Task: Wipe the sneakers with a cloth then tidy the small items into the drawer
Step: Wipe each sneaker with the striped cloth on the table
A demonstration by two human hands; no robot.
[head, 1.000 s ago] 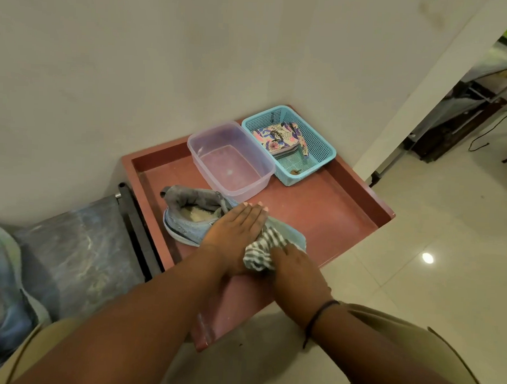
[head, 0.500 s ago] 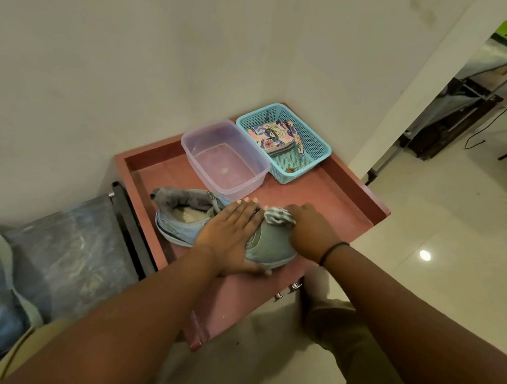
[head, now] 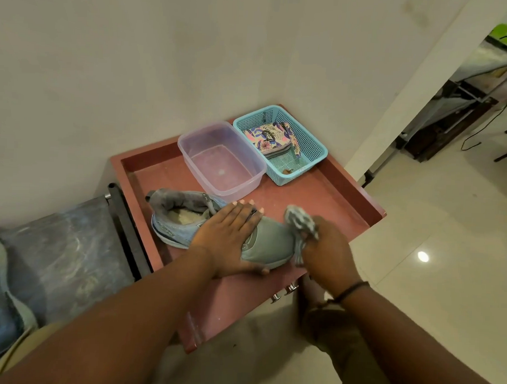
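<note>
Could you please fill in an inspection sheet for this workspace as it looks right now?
Surface: red cabinet top with raised edges, dusty; metal knobs show on its front.
Job's things: grey sneaker lying on the top; striped cloth at its toe.
Clutter: empty clear tub; blue basket holding a patterned pouch.
Hands: left hand presses flat on the sneaker; right hand grips the cloth.
Cables: black cable on the floor, far right.
Surroundings: white wall; tiled floor; dark chair on the left.
</note>
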